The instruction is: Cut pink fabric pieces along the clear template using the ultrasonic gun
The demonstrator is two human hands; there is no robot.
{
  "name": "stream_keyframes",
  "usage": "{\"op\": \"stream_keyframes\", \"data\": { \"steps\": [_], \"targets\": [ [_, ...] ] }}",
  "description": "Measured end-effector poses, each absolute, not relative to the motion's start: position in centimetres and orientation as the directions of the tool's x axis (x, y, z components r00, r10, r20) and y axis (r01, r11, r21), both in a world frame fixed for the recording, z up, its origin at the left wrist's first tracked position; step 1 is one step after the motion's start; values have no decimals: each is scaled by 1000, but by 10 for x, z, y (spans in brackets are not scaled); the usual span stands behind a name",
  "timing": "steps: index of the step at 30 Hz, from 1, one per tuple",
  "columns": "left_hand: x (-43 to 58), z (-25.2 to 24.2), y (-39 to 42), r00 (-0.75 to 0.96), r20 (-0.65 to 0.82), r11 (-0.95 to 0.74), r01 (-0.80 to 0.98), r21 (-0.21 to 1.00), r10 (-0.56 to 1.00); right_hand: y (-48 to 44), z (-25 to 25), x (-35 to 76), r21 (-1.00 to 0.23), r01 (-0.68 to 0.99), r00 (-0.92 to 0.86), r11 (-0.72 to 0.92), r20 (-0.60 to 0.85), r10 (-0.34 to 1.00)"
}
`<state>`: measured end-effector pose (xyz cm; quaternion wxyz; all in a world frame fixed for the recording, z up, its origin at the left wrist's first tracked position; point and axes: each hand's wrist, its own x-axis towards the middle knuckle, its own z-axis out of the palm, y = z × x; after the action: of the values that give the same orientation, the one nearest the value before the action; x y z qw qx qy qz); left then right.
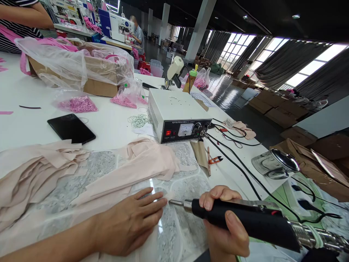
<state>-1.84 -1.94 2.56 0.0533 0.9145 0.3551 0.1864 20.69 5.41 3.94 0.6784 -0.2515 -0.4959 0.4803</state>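
Observation:
My right hand (223, 225) is wrapped round the black grip of a handheld welding tool (245, 218). Its metal tip points left and touches the end of a pale pink fabric strip (136, 171). My left hand (128, 222) lies flat on the glass work surface, fingers stretched out, pressing that strip end right beside the tip. More pale pink fabric pieces (32, 171) are heaped at the left.
A white control box (177, 116) stands behind the fabric, black cables running from it to the right. A black phone (71, 128), bags of pink parts (77, 103), a cardboard box (95, 76), orange snips (216, 159) and a steel cup (274, 164) are on the table. Other people work at the back left.

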Motion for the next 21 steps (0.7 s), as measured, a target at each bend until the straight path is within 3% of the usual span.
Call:
{"op": "stream_keyframes", "data": {
  "steps": [21],
  "targets": [
    [-21, 5, -23, 649, 336, -730, 614, 298, 683, 56, 39, 211, -794, -455, -16, 402, 459, 888]
  ]
}}
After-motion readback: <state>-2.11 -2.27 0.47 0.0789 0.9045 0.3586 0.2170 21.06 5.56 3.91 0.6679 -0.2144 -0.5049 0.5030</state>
